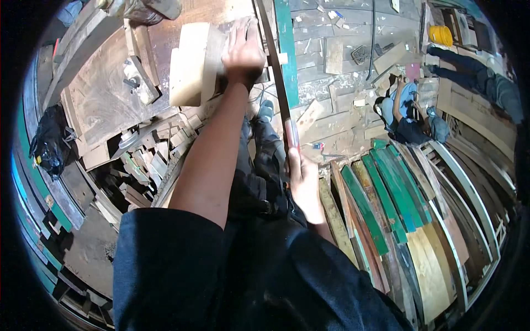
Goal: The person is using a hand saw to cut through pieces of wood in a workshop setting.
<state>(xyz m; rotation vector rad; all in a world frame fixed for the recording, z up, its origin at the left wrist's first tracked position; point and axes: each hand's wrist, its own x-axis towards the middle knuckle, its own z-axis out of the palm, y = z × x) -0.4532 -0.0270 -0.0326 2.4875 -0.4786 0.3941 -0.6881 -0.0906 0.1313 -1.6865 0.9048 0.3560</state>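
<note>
My right hand is closed around the grip of a handsaw. Its long, narrow dark blade points away from me and is seen almost edge-on, so no teeth show. Beside the blade, my left hand presses down on a pale wooden stick, whose end sticks out past the blade on the right. How the fingers sit around the stick is partly hidden. Against that hand's left side stands a thick pale wood block on the worn wooden workbench.
A clamp-like wood piece lies on the bench. Offcuts are piled below its near edge. Stacked green and brown boards fill the right. Another person crouches at the right, with a second person's legs beyond and a yellow bucket.
</note>
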